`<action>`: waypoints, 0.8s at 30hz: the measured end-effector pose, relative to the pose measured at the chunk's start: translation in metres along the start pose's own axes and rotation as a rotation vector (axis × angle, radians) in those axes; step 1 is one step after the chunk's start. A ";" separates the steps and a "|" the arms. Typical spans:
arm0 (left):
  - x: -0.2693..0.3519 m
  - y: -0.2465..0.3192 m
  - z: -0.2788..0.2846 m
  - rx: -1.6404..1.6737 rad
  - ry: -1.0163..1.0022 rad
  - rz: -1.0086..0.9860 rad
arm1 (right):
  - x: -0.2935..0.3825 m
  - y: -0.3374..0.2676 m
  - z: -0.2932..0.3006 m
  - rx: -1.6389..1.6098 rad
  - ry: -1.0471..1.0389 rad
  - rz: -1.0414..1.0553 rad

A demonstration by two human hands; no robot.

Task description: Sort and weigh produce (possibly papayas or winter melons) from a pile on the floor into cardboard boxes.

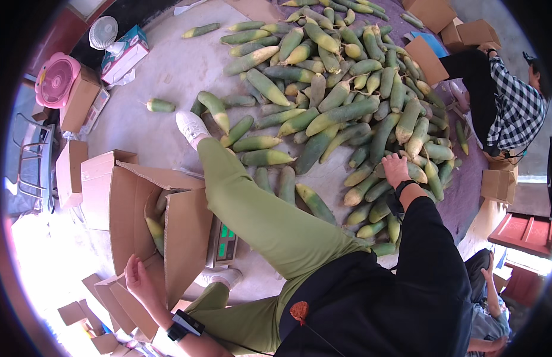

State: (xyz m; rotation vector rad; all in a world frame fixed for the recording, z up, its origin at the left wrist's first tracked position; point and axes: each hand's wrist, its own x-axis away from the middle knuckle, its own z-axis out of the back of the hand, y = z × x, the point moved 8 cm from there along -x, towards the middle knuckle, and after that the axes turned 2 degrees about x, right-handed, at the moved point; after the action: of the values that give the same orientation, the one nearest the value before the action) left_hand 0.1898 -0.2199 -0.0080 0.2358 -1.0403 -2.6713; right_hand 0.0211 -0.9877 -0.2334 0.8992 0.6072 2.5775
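My right hand lies palm down on a green radish at the near right part of a big heap of green radishes. Its fingers hide part of that radish, so whether they grip it is unclear. Beside the front wall of an open cardboard box, my left hand hovers with loosely bent fingers and nothing in it. Inside the box, a few radishes show past a flap. The box rests on a digital scale with a lit green display, partly covered by the box.
My green-trousered leg stretches between box and heap. One radish lies apart near my shoe. A pink fan and white fan stand at upper left. Flattened cartons lie lower left. A person in a checked shirt sits across the heap.
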 end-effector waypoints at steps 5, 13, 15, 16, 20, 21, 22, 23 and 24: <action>0.011 0.008 0.022 0.001 0.050 -0.009 | 0.014 -0.007 0.069 -0.124 0.175 0.077; 0.009 0.029 0.018 0.173 0.049 -0.103 | 0.026 0.008 0.158 -0.685 0.482 0.141; 0.011 0.022 0.023 0.190 0.014 -0.085 | 0.012 0.002 0.183 -1.001 0.614 0.285; 0.011 0.023 0.022 0.186 0.015 -0.080 | 0.016 -0.008 0.212 -1.200 0.574 0.349; 0.012 0.029 0.027 0.225 0.071 -0.133 | 0.064 -0.040 0.348 -1.619 0.593 0.575; 0.012 0.032 0.027 0.225 0.064 -0.136 | 0.081 -0.045 0.381 -1.616 0.671 0.641; 0.012 0.034 0.029 0.225 0.057 -0.137 | 0.099 -0.051 0.411 -1.667 0.730 0.718; 0.013 0.035 0.032 0.223 0.062 -0.136 | 0.116 -0.059 0.438 -1.718 0.785 0.797; 0.014 0.037 0.034 0.249 0.073 -0.155 | 0.135 -0.068 0.466 -1.775 0.800 0.924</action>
State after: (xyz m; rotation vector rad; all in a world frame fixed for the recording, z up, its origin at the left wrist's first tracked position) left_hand 0.1754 -0.2288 0.0415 0.4775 -1.3831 -2.6382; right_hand 0.2354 -0.7393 0.1302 -0.6416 -2.0880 2.5336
